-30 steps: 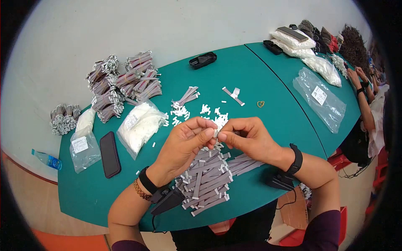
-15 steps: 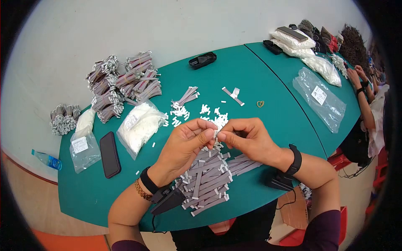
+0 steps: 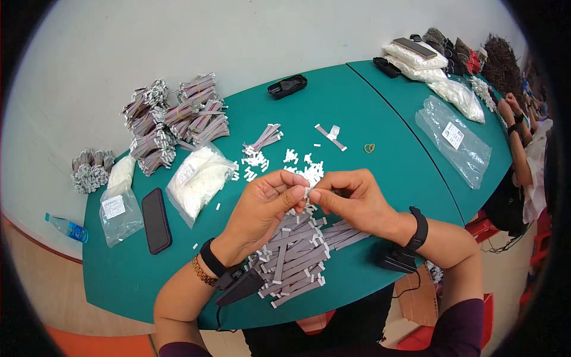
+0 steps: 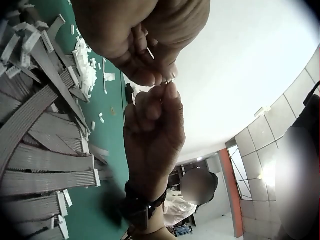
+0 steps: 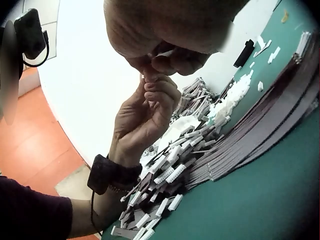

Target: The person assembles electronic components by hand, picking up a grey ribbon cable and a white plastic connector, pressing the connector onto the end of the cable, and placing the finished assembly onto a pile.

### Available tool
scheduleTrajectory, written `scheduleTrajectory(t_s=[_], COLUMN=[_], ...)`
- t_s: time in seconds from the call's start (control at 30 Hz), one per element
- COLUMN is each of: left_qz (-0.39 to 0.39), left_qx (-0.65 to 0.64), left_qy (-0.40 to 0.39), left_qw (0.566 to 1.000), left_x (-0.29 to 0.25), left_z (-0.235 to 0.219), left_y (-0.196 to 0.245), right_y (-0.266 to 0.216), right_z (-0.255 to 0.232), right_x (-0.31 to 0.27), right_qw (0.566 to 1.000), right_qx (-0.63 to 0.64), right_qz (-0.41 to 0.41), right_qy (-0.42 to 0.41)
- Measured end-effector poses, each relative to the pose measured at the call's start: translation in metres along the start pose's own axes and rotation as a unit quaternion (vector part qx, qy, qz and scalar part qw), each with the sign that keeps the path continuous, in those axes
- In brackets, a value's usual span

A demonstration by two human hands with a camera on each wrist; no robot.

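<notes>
Fingertips of both hands meet over the table around a small white connector (image 3: 307,192), most of it covered by the fingers. My left hand (image 3: 259,205) pinches it between thumb and forefinger. From the other side, the thumb and forefinger of my right hand (image 3: 360,205) also pinch it. Below the hands lies a pile of grey ribbon cables (image 3: 297,256) with white ends, seen close up in the left wrist view. A heap of loose white connectors (image 3: 313,171) lies just beyond the fingertips.
Cable bundles (image 3: 151,128) are stacked at the back left. Bags of white parts (image 3: 199,178) and a phone (image 3: 157,221) lie on the left. A ribbon cable (image 3: 331,137), rubber bands (image 3: 369,148) and a black tray (image 3: 288,87) lie farther back. Another person's arms (image 3: 520,149) are at the right.
Both hands keep nearly the same place and pinch; only a slight shift of the fingertips at the connector shows. Nothing on the table has moved.
</notes>
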State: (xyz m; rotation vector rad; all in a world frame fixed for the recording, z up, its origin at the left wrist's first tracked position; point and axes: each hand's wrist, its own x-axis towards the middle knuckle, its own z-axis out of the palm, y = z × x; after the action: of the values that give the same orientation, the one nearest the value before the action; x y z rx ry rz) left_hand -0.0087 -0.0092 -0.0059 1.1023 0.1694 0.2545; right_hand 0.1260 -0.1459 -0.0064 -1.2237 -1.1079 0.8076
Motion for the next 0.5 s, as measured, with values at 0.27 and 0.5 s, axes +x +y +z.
scheduleTrajectory(t_s=[0.27,0.5], left_qz=[-0.012,0.025], left_qx=[-0.021,0.041], left_qy=[-0.003,0.003], left_qw=[1.000,0.999], left_x=[-0.0003,-0.0011], left_z=[0.0013,0.0043], left_y=[0.0012,0.0012], right_y=[-0.0009,-0.0028], right_z=[0.0016,-0.0002], right_x=[-0.0010,-0.0017], right_qw=[1.000,0.999], right_qx=[0.002,-0.032], right_qz=[0.005,0.008], right_qy=[0.009,0.012])
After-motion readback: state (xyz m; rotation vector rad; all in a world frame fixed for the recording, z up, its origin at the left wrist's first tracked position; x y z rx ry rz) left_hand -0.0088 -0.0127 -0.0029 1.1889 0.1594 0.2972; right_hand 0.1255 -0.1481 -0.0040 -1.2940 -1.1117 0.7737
